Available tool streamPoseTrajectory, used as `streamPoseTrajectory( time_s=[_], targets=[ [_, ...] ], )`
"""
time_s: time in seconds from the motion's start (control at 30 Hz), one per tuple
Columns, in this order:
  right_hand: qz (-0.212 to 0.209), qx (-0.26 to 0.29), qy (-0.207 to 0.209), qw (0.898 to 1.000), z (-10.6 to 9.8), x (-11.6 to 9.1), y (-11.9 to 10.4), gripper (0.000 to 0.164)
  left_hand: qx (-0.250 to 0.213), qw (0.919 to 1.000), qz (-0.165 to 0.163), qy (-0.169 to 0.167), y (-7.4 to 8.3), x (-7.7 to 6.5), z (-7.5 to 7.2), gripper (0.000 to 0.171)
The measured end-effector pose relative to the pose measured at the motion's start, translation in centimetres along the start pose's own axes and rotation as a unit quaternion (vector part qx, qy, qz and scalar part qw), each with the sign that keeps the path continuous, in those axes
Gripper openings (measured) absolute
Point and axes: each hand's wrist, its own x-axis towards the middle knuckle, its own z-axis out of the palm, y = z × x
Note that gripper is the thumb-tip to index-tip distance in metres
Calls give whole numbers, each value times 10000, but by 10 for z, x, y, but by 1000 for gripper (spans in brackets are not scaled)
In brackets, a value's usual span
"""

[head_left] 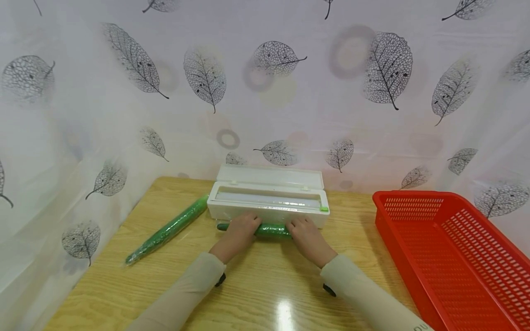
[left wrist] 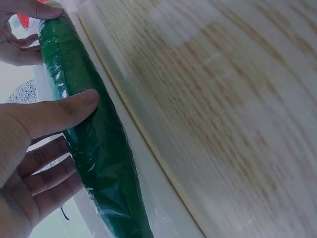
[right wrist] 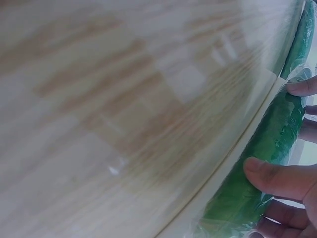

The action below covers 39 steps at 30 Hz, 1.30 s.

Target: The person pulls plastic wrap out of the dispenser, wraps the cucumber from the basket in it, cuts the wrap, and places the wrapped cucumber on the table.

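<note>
**1 done, 1 in progress**

Your L hand (head_left: pixel 243 229) and R hand (head_left: pixel 305 236) both grip held cuke (head_left: pixel 273 230), fingers curled, just in front of film box (head_left: pixel 265 215). Film (right wrist: pixel 283 116) covers it; can't tell if cut. Ends prob. left to tuck. Wrapped cuke (head_left: pixel 169 231), L of box, looks done. Box lid (head_left: pixel 269 177) up. Red basket (head_left: pixel 403 266) well R of box. Box front limits fwd rolling.

Your front cucumber (head_left: pixel 273 231) is deep green, your other cucumber (head_left: pixel 169 231) green with a lighter tip (head_left: pixel 205 198). You have a white box (head_left: pixel 265 212) with a bright green tab (head_left: pixel 324 208), a red basket (head_left: pixel 399 257), a counter (head_left: pixel 265 285) in yellowish wood grain, cream sleeves (head_left: pixel 186 287), and a whitish sheet (head_left: pixel 290 122) patterned with dark veined leaves (head_left: pixel 388 69).
</note>
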Motion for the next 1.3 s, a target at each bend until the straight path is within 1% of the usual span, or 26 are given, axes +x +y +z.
streamPoseTrajectory(
  time_s=[0.27, 0.47, 0.7, 0.93, 1.3],
  targets=[
    [4, -31, -153, 9999, 0, -1, 0, 17, -24, 10000, -18, -80, 0, -1, 0, 25],
    [-7, -43, -159, 9999, 0, -1, -1, 18, -28, 9999, -51, -145, 1, -1, -1, 27],
    [21, -65, -275, 9996, 0, -1, -1, 19, -18, 9999, -45, -165, 1, -1, 0, 26],
    [40, -34, -296, 9995, -1, -1, -2, 19, 15, 9999, 8, -153, 1, -2, 1, 25],
    [64, -7, -409, 9991, -2, -1, -2, 17, -42, 9997, -47, -226, 1, -1, 3, 24]
  ],
)
